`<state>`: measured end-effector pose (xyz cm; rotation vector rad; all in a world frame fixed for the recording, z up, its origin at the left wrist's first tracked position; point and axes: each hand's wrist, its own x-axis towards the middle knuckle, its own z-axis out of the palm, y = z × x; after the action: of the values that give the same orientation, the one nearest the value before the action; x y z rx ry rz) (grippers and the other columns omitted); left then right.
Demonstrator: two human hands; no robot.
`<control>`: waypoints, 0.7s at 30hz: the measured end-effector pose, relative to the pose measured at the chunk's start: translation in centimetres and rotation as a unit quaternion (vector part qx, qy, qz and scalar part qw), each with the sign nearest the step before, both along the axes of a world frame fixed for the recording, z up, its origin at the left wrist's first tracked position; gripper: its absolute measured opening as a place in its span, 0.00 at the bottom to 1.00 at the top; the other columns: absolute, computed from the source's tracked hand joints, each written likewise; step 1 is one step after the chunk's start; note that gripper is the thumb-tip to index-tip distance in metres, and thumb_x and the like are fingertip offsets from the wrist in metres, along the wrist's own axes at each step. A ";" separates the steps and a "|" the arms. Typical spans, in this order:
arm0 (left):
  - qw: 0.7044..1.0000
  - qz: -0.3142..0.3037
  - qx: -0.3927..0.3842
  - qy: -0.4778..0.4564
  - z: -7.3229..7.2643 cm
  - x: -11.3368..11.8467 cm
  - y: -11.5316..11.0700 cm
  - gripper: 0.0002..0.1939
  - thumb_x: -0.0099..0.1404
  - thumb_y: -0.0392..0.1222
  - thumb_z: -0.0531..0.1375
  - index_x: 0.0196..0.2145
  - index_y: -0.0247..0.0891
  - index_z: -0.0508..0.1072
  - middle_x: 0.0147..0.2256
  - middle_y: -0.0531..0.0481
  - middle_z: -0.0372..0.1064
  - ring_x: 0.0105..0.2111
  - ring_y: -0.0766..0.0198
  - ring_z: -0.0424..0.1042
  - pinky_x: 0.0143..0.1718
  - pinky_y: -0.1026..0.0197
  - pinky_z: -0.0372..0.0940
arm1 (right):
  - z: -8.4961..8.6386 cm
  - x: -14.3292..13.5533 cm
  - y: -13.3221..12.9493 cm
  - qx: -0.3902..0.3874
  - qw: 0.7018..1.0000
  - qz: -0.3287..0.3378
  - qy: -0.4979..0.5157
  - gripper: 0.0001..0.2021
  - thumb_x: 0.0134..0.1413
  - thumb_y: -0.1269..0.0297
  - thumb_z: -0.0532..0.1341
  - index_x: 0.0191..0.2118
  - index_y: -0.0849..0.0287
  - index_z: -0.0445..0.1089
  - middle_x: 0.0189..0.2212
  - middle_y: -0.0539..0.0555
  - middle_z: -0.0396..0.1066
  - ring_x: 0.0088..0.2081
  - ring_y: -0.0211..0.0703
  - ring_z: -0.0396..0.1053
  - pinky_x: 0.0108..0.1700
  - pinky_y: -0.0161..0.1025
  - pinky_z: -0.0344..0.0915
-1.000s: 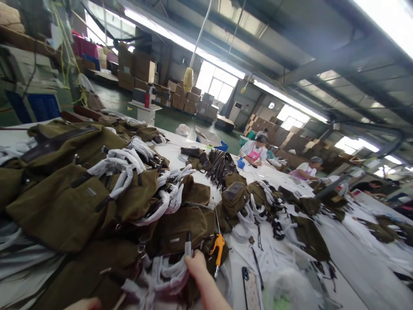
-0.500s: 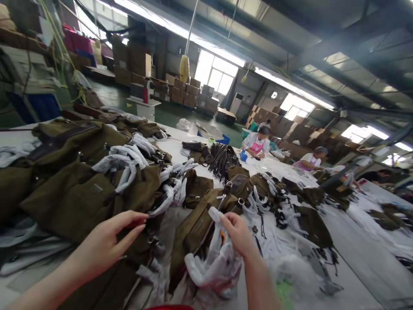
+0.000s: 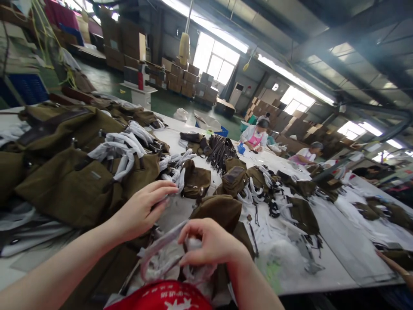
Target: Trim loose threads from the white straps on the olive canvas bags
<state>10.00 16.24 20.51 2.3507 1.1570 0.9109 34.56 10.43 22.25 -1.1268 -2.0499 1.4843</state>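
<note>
My right hand [image 3: 211, 242] is closed on the white-wrapped handle [image 3: 163, 249] of an olive-brown canvas bag [image 3: 217, 209] that lies close in front of me. My left hand [image 3: 145, 209] reaches in from the left, fingers apart and slightly bent, hovering just above the same bag's wrapped handle; whether it touches anything is unclear. A large heap of similar olive bags [image 3: 74, 172] with white-wrapped straps lies left of both hands on the white table [image 3: 335, 249]. Red cloth with white print [image 3: 164, 297] shows at the bottom edge.
More olive bags and loose white wrapping [image 3: 277, 202] trail along the table to the right. A bundle of dark straps [image 3: 221, 150] lies farther back. Two seated workers [image 3: 258, 137] are at the far end. Stacked cardboard boxes [image 3: 190, 82] stand behind.
My right hand has pulled the bag and its wrapped handle closer and lower. My left hand has moved right, from the heap toward the bag. The view has tilted down a little.
</note>
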 end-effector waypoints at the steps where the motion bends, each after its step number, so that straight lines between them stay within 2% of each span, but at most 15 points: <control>1: 0.999 -0.020 0.023 0.018 0.3 0.6 -0.3 0.19 0.71 0.40 0.48 0.54 0.41 0.72 0.58 0.47 0.65 0.58 0.61 0.64 0.62 0.60 0.58 | 0.1 -0.9 -0.8 0.017 0.999 0.044 -0.018 0.16 0.44 0.62 0.73 0.40 0.57 0.74 0.25 0.43 0.63 0.26 0.31 0.57 0.27 0.27 0.53; 4: 0.989 -0.089 0.075 0.094 0.5 2.3 -1.6 0.24 0.65 0.30 0.49 0.55 0.41 0.71 0.62 0.51 0.61 0.63 0.61 0.57 0.67 0.56 0.52 | 0.2 -2.3 -2.1 0.090 0.986 0.119 -0.075 0.13 0.45 0.70 0.69 0.40 0.54 0.74 0.27 0.42 0.66 0.29 0.31 0.63 0.32 0.26 0.56; 6: 0.978 -0.123 0.088 0.145 0.5 2.8 -2.2 0.23 0.62 0.29 0.51 0.51 0.40 0.75 0.63 0.50 0.60 0.64 0.59 0.56 0.69 0.53 0.49 | 0.3 -2.3 -1.8 0.139 0.979 0.101 -0.108 0.12 0.46 0.73 0.67 0.39 0.54 0.74 0.27 0.42 0.66 0.29 0.31 0.64 0.32 0.27 0.56; 8: 0.970 -0.132 0.076 0.187 0.9 2.5 -2.0 0.17 0.61 0.30 0.53 0.41 0.39 0.79 0.60 0.49 0.65 0.62 0.56 0.60 0.68 0.52 0.51 | 0.3 -1.8 -0.8 0.187 0.971 0.034 -0.142 0.11 0.46 0.74 0.65 0.37 0.55 0.73 0.27 0.42 0.67 0.29 0.32 0.65 0.32 0.28 0.57; 9: 0.967 -0.128 0.057 0.212 1.4 2.3 -1.7 0.14 0.60 0.30 0.53 0.34 0.39 0.79 0.55 0.48 0.70 0.58 0.55 0.64 0.65 0.51 0.55 | 0.4 -1.6 -0.2 0.211 0.964 -0.007 -0.162 0.10 0.47 0.74 0.64 0.37 0.56 0.72 0.28 0.43 0.68 0.30 0.33 0.66 0.33 0.29 0.57; 11: 0.957 -0.093 -0.013 0.274 2.6 1.7 -0.7 0.11 0.58 0.33 0.55 0.26 0.38 0.76 0.39 0.46 0.77 0.45 0.53 0.73 0.53 0.52 0.67 | 0.5 -1.6 1.1 0.248 0.947 -0.065 -0.195 0.08 0.47 0.74 0.63 0.36 0.56 0.71 0.30 0.45 0.70 0.32 0.35 0.68 0.35 0.30 0.57; 13: 0.941 -0.056 -0.082 0.323 3.6 1.6 0.2 0.05 0.55 0.40 0.60 0.26 0.38 0.75 0.29 0.46 0.74 0.34 0.52 0.74 0.40 0.53 0.69 | 0.9 -2.2 1.9 0.267 0.940 -0.058 -0.206 0.08 0.47 0.74 0.63 0.35 0.57 0.70 0.30 0.46 0.71 0.32 0.36 0.68 0.35 0.31 0.57; 14: 0.935 -0.056 -0.101 0.336 3.8 1.8 0.5 0.08 0.51 0.44 0.64 0.28 0.38 0.76 0.29 0.45 0.73 0.33 0.50 0.73 0.38 0.53 0.68 | 1.2 -2.7 2.1 0.274 0.938 -0.037 -0.207 0.08 0.46 0.74 0.63 0.34 0.57 0.70 0.29 0.45 0.71 0.32 0.37 0.68 0.34 0.32 0.56; 16: 0.926 -0.119 -0.127 0.334 3.3 2.7 1.1 0.15 0.45 0.47 0.69 0.31 0.38 0.77 0.33 0.43 0.74 0.37 0.48 0.73 0.41 0.53 0.67 | 1.9 -3.7 2.3 0.297 0.931 0.003 -0.214 0.07 0.46 0.73 0.64 0.33 0.57 0.69 0.27 0.45 0.70 0.30 0.37 0.67 0.32 0.33 0.54; 17: 0.920 -0.169 -0.148 0.322 2.6 3.3 1.3 0.15 0.46 0.46 0.69 0.31 0.38 0.77 0.36 0.43 0.74 0.40 0.48 0.72 0.43 0.54 0.66 | 2.1 -4.1 2.4 0.312 0.923 0.015 -0.224 0.06 0.46 0.72 0.64 0.32 0.57 0.69 0.27 0.45 0.69 0.29 0.37 0.66 0.32 0.33 0.53; 19: 0.900 -0.243 -0.218 0.289 0.6 4.0 1.9 0.07 0.52 0.44 0.64 0.29 0.39 0.77 0.35 0.45 0.75 0.39 0.53 0.71 0.45 0.58 0.65 | 2.4 -4.3 2.8 0.330 0.909 0.031 -0.253 0.04 0.49 0.71 0.65 0.31 0.57 0.69 0.26 0.45 0.68 0.28 0.37 0.65 0.31 0.34 0.51; 21: 0.892 -0.245 -0.274 0.261 -1.2 4.1 2.4 0.09 0.59 0.44 0.58 0.29 0.38 0.76 0.31 0.47 0.74 0.33 0.58 0.70 0.41 0.60 0.65 | 2.4 -3.9 3.5 0.338 0.898 0.028 -0.280 0.03 0.53 0.68 0.65 0.32 0.57 0.69 0.27 0.46 0.68 0.29 0.38 0.65 0.32 0.34 0.53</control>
<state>14.10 18.67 19.31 2.2602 0.7662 -0.2242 30.65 13.90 24.61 -1.2651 -2.6689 0.3592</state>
